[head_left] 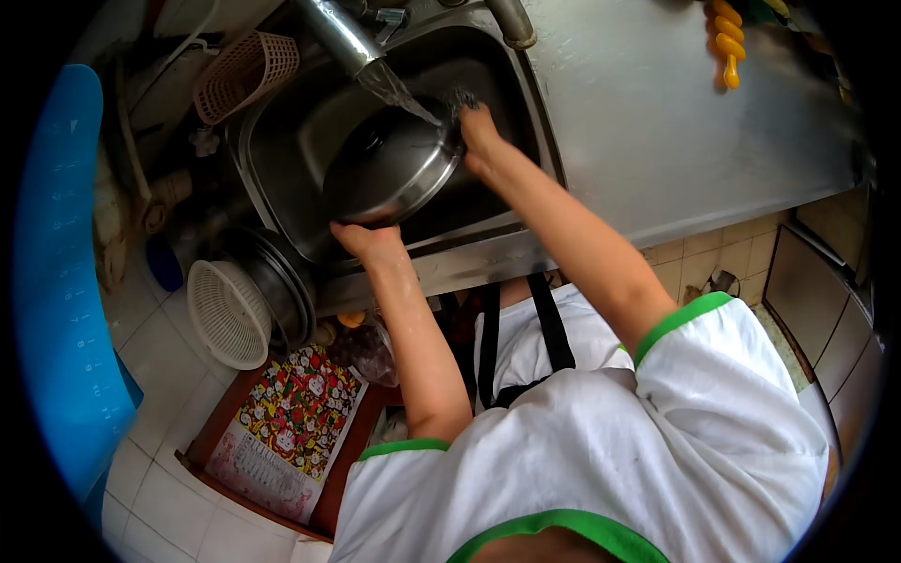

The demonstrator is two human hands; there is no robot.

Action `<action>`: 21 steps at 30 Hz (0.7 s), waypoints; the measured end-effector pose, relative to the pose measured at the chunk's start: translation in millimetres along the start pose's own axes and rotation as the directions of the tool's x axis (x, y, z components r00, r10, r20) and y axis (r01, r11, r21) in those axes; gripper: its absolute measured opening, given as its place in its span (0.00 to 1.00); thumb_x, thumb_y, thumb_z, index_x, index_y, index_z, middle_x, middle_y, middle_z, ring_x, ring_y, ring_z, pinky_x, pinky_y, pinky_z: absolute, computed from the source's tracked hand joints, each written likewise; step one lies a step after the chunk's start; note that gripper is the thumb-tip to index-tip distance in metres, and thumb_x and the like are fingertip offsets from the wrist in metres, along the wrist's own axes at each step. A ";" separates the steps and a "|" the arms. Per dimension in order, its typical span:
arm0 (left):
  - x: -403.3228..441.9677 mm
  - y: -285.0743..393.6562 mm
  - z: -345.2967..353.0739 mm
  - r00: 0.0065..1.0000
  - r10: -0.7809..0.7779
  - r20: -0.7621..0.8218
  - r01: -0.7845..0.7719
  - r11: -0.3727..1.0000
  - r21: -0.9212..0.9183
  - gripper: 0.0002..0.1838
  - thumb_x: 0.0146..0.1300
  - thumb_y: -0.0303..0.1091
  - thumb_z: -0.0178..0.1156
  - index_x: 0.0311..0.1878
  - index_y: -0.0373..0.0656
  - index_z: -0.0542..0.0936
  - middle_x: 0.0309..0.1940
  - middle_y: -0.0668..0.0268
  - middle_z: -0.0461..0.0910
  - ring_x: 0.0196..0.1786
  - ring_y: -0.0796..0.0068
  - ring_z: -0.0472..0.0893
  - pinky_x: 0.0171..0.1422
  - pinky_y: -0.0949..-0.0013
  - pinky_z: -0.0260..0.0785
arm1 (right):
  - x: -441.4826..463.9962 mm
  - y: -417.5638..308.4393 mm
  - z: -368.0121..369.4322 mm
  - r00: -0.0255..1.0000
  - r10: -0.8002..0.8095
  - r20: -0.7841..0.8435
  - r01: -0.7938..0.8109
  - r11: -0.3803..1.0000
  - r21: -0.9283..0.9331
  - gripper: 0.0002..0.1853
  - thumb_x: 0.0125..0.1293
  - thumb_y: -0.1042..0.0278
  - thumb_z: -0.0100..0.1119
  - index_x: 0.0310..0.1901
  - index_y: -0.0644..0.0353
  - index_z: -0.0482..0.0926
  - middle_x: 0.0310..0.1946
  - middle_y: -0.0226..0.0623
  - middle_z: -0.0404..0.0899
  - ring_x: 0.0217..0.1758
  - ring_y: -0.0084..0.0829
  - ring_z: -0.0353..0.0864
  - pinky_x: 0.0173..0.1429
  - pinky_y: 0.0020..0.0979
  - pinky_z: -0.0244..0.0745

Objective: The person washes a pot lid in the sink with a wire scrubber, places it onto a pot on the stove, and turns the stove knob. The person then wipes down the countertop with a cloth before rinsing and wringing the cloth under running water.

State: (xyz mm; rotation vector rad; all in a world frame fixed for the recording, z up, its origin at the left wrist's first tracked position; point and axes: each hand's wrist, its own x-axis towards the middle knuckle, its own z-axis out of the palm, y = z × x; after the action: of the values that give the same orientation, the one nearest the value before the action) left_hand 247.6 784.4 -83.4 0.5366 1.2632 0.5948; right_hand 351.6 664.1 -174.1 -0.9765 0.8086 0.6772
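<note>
A round, shiny metal pan or lid (pixel 394 164) is tilted over the sink (pixel 314 155). My left hand (pixel 364 240) grips its lower edge, fingers mostly hidden beneath. At its upper right edge, my right hand (pixel 477 131) holds the rim; a dark grey, rough patch shows by the fingertips, either a scrubber or splashing water, I cannot tell which. Water (pixel 399 92) runs from the wide metal spout (pixel 340 39) onto the metal surface near my right hand.
A metal counter (pixel 648 141) lies right of the sink, with an orange spiral object (pixel 729 47) on it. A brown perforated basket (pixel 246 75) sits at the upper left. Below left are a white colander (pixel 227 314), stacked metal bowls (pixel 291 296) and a patterned calendar sheet (pixel 300 408).
</note>
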 end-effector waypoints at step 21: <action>60.3 78.7 40.8 0.871 -0.434 0.232 0.075 0.583 0.809 0.21 0.66 0.46 0.56 0.51 0.38 0.78 0.46 0.63 0.81 0.47 0.70 0.80 0.49 0.70 0.75 | 23.8 -45.4 -46.0 0.696 0.525 0.489 -0.620 0.784 0.040 0.13 0.70 0.73 0.43 0.53 0.65 0.67 0.47 0.48 0.76 0.47 0.41 0.81 0.50 0.41 0.82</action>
State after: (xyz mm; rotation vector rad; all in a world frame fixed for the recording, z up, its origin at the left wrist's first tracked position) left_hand 289.9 881.1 -64.6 1.1184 1.1137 -0.3865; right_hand 387.7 607.3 -188.8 -0.3201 0.7400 1.2933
